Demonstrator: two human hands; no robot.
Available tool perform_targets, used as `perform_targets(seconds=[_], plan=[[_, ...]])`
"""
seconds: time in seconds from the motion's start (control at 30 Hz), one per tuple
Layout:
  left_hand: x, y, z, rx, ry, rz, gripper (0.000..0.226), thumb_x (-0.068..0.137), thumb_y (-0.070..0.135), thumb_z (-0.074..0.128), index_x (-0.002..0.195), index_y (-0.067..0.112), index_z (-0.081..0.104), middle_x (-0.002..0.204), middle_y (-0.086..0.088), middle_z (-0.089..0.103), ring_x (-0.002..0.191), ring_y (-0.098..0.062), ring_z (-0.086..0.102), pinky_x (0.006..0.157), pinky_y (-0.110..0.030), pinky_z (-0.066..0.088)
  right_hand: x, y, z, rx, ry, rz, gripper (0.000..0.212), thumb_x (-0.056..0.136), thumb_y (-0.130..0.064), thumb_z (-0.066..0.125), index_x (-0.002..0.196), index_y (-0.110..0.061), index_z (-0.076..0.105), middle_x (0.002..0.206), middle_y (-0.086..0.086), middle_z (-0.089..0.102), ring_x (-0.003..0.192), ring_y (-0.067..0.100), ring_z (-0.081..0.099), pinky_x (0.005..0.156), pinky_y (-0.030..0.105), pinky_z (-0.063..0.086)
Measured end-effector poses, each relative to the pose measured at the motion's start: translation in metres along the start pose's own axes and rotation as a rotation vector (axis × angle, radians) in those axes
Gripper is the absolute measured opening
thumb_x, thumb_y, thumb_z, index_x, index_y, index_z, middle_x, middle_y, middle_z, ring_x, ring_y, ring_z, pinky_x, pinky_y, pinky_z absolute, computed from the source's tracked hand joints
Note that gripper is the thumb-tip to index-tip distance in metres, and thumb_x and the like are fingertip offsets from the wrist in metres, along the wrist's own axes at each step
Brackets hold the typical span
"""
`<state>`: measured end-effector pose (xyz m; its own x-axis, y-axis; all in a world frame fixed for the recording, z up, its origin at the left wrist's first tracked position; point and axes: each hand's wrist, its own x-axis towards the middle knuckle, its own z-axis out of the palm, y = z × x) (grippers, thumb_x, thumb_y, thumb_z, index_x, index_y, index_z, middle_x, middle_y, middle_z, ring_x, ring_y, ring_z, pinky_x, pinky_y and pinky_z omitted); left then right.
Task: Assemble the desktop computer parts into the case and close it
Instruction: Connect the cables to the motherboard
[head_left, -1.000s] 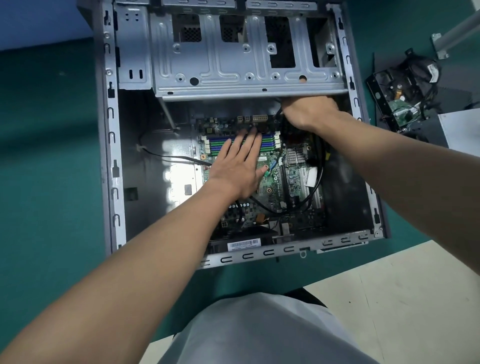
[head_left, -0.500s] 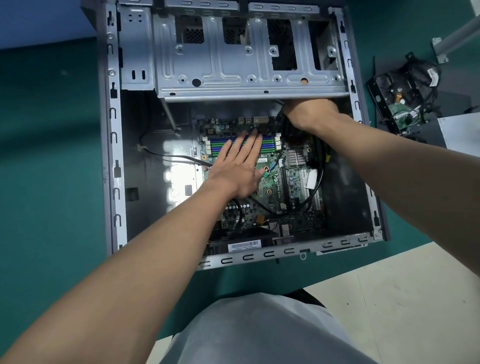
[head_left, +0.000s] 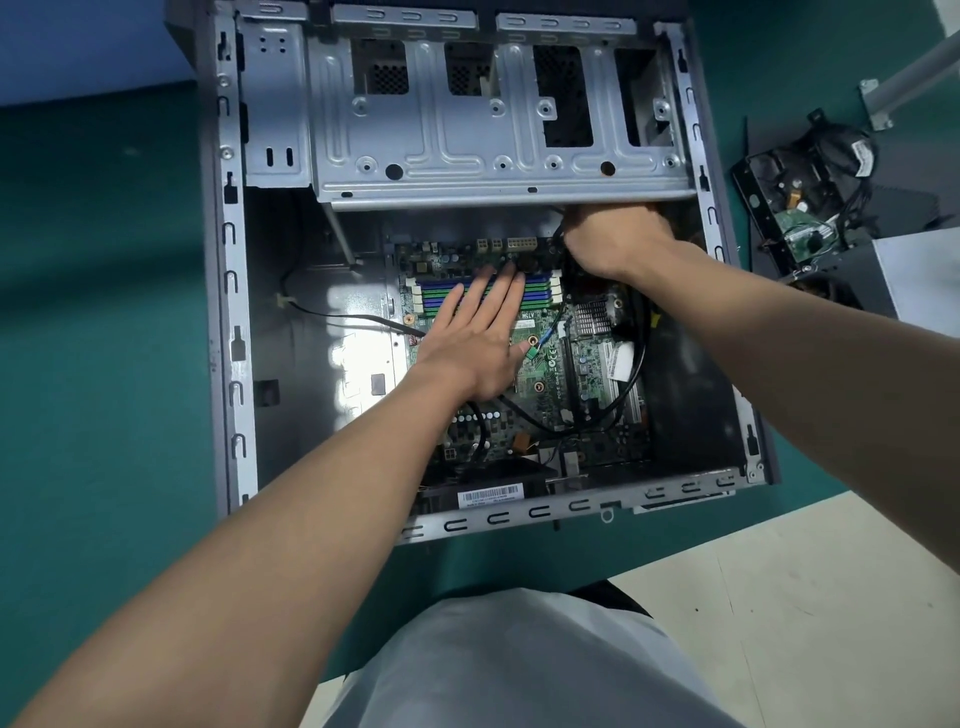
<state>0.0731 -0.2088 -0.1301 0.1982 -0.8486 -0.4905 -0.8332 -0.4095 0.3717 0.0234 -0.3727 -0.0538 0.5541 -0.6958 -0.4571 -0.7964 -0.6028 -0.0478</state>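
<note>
The open grey computer case (head_left: 231, 291) lies flat on the green mat. Inside it sits the green motherboard (head_left: 582, 364), with blue and green memory slots (head_left: 436, 299) along its far edge. My left hand (head_left: 480, 338) lies flat on the board, its straight fingers reaching over the memory slots. At the board's far right corner my right hand (head_left: 615, 244) is tucked under the edge of the metal drive cage (head_left: 498, 150); its fingers curl down among black cables (head_left: 636, 332) and their tips are hidden.
A loose drive in a black bracket with cables (head_left: 800, 208) lies on the mat right of the case. A white panel (head_left: 919, 275) sits beside it. Pale floor (head_left: 779, 597) shows at lower right, and a grey-clothed knee (head_left: 519, 660) is below the case.
Both hands stay in place on the board and at its far right corner. Only the view has shifted slightly.
</note>
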Motion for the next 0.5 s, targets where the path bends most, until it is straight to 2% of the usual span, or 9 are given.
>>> perform_targets(seconds=[0.07,0.13,0.2,0.27,0.4,0.5], plan=[[-0.0004,-0.0001,-0.0001,-0.002,0.004,0.002,0.068,0.103,0.05,0.015,0.147,0.023,-0.03,0.153,0.008,-0.035,0.14,-0.011,-0.032,0.113,-0.035,-0.021,-0.0001,0.0001,-0.0006,-0.038,-0.001,0.021,0.038,0.097,-0.028,0.037,0.128,-0.013,0.053,0.128,0.018,0.055,0.111,0.041,0.053,0.086,0.042,0.043],[-0.0005,0.0,-0.0001,-0.003,0.009,0.001,0.068,0.103,0.05,0.015,0.147,0.023,-0.03,0.153,0.009,-0.035,0.14,-0.011,-0.033,0.112,-0.034,-0.022,0.0004,-0.0003,-0.0018,-0.085,-0.014,0.037,0.039,0.098,-0.032,0.035,0.127,-0.014,0.054,0.127,0.016,0.056,0.109,0.039,0.054,0.085,0.04,0.043],[-0.0005,0.0001,-0.0004,-0.004,0.01,-0.001,0.068,0.103,0.05,0.015,0.147,0.023,-0.03,0.153,0.009,-0.035,0.14,-0.011,-0.033,0.112,-0.034,-0.022,0.0005,-0.0001,-0.0011,-0.077,-0.022,0.044,0.042,0.098,-0.04,0.031,0.118,-0.016,0.059,0.117,0.012,0.061,0.097,0.034,0.056,0.083,0.039,0.042],[-0.0004,0.0002,-0.0006,-0.004,0.007,-0.003,0.068,0.103,0.05,0.015,0.147,0.023,-0.03,0.153,0.008,-0.035,0.14,-0.012,-0.033,0.111,-0.034,-0.023,-0.0011,0.0,0.0002,-0.034,-0.001,0.031,0.04,0.098,-0.038,0.032,0.113,-0.015,0.06,0.11,0.01,0.062,0.091,0.034,0.055,0.082,0.039,0.042],[-0.001,0.0003,-0.0014,-0.001,0.001,0.001,0.067,0.103,0.049,0.014,0.147,0.023,-0.03,0.153,0.007,-0.035,0.141,-0.013,-0.032,0.112,-0.035,-0.022,0.0002,-0.0007,-0.0006,-0.072,0.006,0.041,0.038,0.099,-0.031,0.036,0.129,-0.014,0.051,0.126,0.017,0.056,0.111,0.039,0.053,0.087,0.041,0.041],[-0.0017,0.0009,-0.0022,0.001,0.003,-0.002,0.068,0.103,0.049,0.014,0.147,0.023,-0.03,0.153,0.007,-0.036,0.14,-0.013,-0.033,0.112,-0.035,-0.022,0.0015,-0.0023,-0.0024,-0.042,0.03,0.031,0.04,0.098,-0.043,0.03,0.122,-0.02,0.052,0.119,0.012,0.059,0.107,0.037,0.055,0.079,0.041,0.037]])
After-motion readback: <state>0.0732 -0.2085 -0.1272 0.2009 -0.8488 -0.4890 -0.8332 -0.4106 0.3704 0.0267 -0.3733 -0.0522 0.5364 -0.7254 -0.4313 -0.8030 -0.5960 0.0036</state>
